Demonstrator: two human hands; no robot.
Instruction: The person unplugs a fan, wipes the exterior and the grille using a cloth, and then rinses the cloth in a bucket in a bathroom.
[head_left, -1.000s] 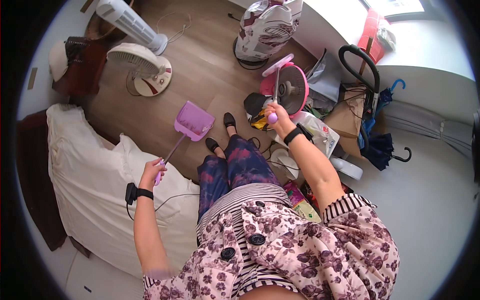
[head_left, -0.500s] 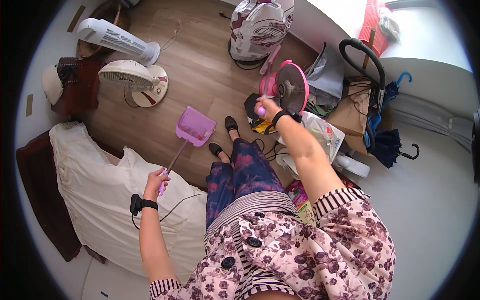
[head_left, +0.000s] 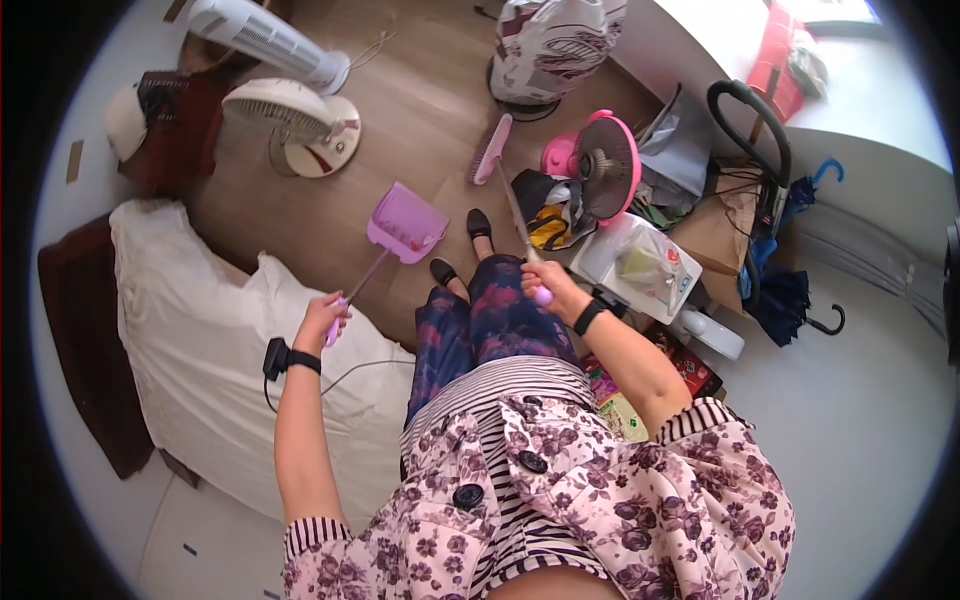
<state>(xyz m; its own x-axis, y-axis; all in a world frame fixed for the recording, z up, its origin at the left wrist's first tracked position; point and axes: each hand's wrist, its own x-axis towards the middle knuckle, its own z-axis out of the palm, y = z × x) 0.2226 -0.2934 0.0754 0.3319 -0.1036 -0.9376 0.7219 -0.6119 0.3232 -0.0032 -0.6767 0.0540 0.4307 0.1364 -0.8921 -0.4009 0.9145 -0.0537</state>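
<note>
My left hand (head_left: 322, 318) grips the long handle of a purple dustpan (head_left: 405, 223), whose pan hangs over the wooden floor ahead of my feet. My right hand (head_left: 548, 283) is closed on the handle end of a pink broom (head_left: 492, 150). The broom's stick runs up and left from that hand, and its brush head is on the floor near a covered round object. My black shoes (head_left: 478, 224) stand between the dustpan and the broom stick.
A pink fan (head_left: 598, 165), bags and boxes crowd the right side. A white pedestal fan (head_left: 293, 120) and tower fan (head_left: 270, 40) lie at the upper left. White pillows (head_left: 190, 330) sit to my left, a folded umbrella (head_left: 790, 295) to my right.
My right hand has pulled back from the pink fan toward my body, and the broom now stretches out over the floor. The dustpan has stayed in about the same spot.
</note>
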